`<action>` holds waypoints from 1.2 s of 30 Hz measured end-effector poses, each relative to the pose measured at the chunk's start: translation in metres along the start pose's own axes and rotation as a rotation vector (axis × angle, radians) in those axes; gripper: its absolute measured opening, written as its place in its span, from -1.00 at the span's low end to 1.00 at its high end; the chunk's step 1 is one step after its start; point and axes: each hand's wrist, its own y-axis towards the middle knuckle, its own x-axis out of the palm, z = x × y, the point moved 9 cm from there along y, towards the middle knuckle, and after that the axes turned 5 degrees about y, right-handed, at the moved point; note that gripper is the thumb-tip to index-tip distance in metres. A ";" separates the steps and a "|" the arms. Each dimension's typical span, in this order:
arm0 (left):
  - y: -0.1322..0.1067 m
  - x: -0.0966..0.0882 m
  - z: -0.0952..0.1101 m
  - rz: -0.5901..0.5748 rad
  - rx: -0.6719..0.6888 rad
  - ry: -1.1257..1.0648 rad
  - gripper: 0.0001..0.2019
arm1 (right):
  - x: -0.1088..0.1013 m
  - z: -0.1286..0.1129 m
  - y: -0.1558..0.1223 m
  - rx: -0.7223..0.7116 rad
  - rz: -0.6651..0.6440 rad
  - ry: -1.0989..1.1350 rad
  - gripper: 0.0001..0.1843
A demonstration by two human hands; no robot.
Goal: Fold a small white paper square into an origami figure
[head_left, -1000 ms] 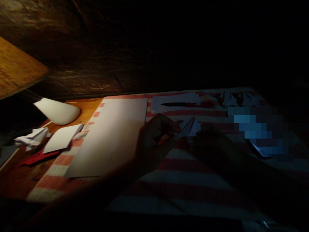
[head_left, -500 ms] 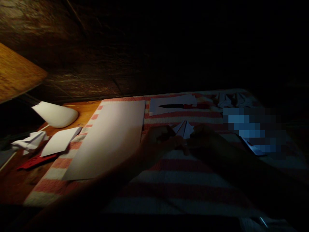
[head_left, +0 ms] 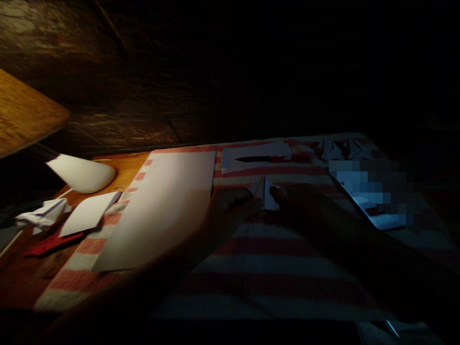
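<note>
A small folded piece of white paper point(head_left: 265, 191), pointed at the top with a crease down its middle, is between my hands above the striped cloth. My left hand point(head_left: 235, 203) pinches its left side. On its right side are the fingers of my right hand point(head_left: 293, 203), closed on the paper's edge. Both hands are in deep shadow, so single fingers are hard to make out. Just beyond them a knife point(head_left: 255, 158) with a dark blade and red handle lies partly on a white sheet point(head_left: 230, 164).
A large white sheet point(head_left: 168, 201) lies left of my hands on the red-and-white cloth point(head_left: 258, 266). A lamp point(head_left: 84, 175), folded paper point(head_left: 45, 213), a paper stack point(head_left: 88, 213) and a red object point(head_left: 53, 243) are farther left. Right are folded papers point(head_left: 330, 149) and a lit screen point(head_left: 381, 215).
Both hands have shifted slightly left with the folded paper. The paper has turned a little, and more of its right flap shows below my right fingers.
</note>
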 end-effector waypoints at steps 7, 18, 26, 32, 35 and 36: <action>-0.001 0.001 -0.006 0.001 -0.005 0.066 -0.76 | -0.009 -0.010 0.005 -0.077 0.034 -0.081 -0.76; -0.004 -0.004 -0.024 0.238 -0.038 -0.160 -0.79 | -0.006 -0.009 0.008 -0.146 0.065 -0.002 -0.74; -0.007 -0.006 -0.024 0.274 -0.010 -0.076 -0.84 | -0.008 -0.016 0.008 -0.209 0.089 -0.137 -0.67; -0.008 -0.005 -0.023 0.263 -0.064 -0.038 -0.85 | -0.005 -0.020 0.005 -0.234 0.076 -0.180 -0.68; -0.007 -0.005 -0.025 0.230 -0.077 -0.015 -0.85 | -0.007 -0.017 0.005 -0.210 0.075 -0.160 -0.66; -0.007 -0.005 -0.026 0.219 -0.086 -0.004 -0.84 | -0.008 -0.016 0.005 -0.202 0.079 -0.154 -0.64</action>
